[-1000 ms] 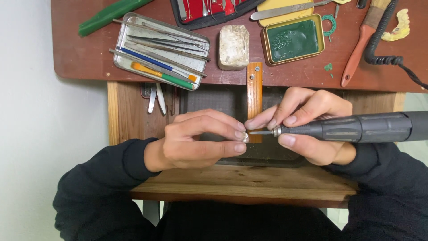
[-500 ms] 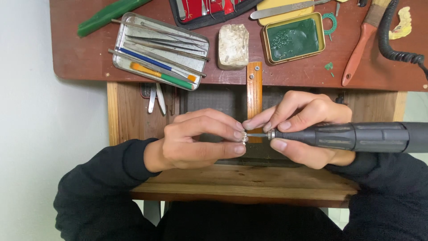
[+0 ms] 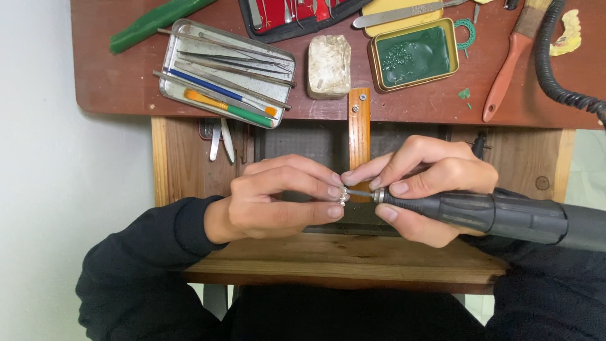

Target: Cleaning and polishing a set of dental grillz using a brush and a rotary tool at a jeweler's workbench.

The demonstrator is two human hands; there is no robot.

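Left hand (image 3: 271, 202) pinches a small silver workpiece (image 3: 343, 198) between thumb and fingertips, at centre over the wooden bench pin (image 3: 359, 126). Right hand (image 3: 429, 189) is closed around a grey rotary handpiece (image 3: 492, 215), its bit touching the piece. Grinding appears under way; how much remains cannot be told. An open tool tin (image 3: 189, 38) lies far left.

Dark grey rotary tool (image 3: 499, 215); silvery workpiece (image 3: 343, 198); reddish-brown bench (image 3: 113, 76); green-lined yellow tin (image 3: 413, 55); black sleeves (image 3: 145, 252).
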